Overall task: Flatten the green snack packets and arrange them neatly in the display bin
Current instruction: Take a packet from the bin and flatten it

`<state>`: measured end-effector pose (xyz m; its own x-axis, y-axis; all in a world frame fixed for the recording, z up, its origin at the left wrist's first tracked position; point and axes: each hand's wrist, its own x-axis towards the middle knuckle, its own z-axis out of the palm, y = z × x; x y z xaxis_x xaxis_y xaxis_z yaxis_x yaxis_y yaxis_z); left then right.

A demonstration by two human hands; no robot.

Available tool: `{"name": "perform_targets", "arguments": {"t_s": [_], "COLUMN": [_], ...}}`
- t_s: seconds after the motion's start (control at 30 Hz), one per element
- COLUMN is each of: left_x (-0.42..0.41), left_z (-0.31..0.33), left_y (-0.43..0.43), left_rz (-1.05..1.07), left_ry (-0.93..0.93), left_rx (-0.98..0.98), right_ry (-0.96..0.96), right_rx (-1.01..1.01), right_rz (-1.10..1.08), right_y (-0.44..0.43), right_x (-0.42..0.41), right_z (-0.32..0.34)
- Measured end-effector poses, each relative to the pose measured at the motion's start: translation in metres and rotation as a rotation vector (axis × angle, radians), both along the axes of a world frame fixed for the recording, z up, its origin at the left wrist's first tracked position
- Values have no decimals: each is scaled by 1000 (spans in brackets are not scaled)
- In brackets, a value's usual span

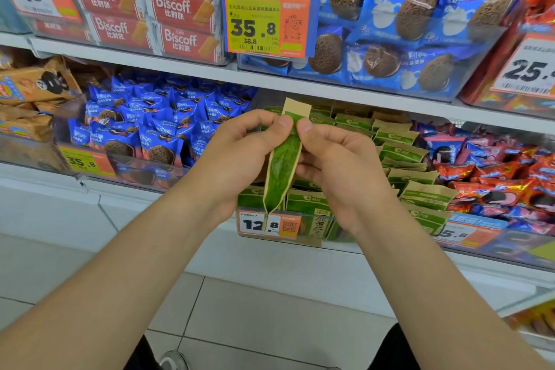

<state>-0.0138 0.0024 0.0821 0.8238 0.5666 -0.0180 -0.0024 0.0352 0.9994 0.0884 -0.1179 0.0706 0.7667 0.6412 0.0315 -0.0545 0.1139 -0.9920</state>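
Head view: your left hand (240,144) and right hand (339,159) both pinch one green packet (283,165) near its top, on the near side of the display bin (318,230). It looks light, thin and crinkly (probably slippery too), so take hold at its tan sealed edges.

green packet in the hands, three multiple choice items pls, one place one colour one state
1. The display bin sits: A) on the top shelf B) between blue packets and red packets C) on the floor
2. The held green packet has edges that are: A) tan B) silver C) black
3. The held packet is: A) lying in the bin B) pinched by left hand and right hand C) dropped
1 B, blue lies left, red right. 2 A, tan strips border the green. 3 B, both thumbs press its top.
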Motion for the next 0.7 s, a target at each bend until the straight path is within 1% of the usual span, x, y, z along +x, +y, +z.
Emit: {"name": "perform_targets", "arguments": {"t_s": [0.03, 0.1, 0.2, 0.27, 0.37, 0.43, 0.5, 0.6, 0.7], "left_x": [0, 0, 2, 3, 3, 2, 1, -3, -8], "left_z": [0, -1, -4, -4, -1, -1, -3, -5, -4], "left_y": [1, 1, 3, 6, 10, 12, 13, 12, 6], "left_rz": [7, 41, 150, 227, 284, 265, 217, 155, 93], "left_ry": [3, 0, -16, -14, -44, -43, 5, 99, 86], "left_rx": [4, 4, -42, -90, -208, -227, -186, -39, 88], "right_ry": [-16, -114, -322, -408, -450, -455, -440, -457, -539], "right_rx": [-9, -64, -266, -350, -393, -406, -371, -339, -348], "right_rz": [8, 30, 105, 178, 222, 195, 111, 10, -17], "right_y": [-1, -4, -7, -6, -6, -5, -3, -1, -2], "right_x": [0, -2, -4, -9, -15, -17, -16, -14, -15], "right_z": [2, 7, 11, 10, 9, 9, 6, 4, 4]}}
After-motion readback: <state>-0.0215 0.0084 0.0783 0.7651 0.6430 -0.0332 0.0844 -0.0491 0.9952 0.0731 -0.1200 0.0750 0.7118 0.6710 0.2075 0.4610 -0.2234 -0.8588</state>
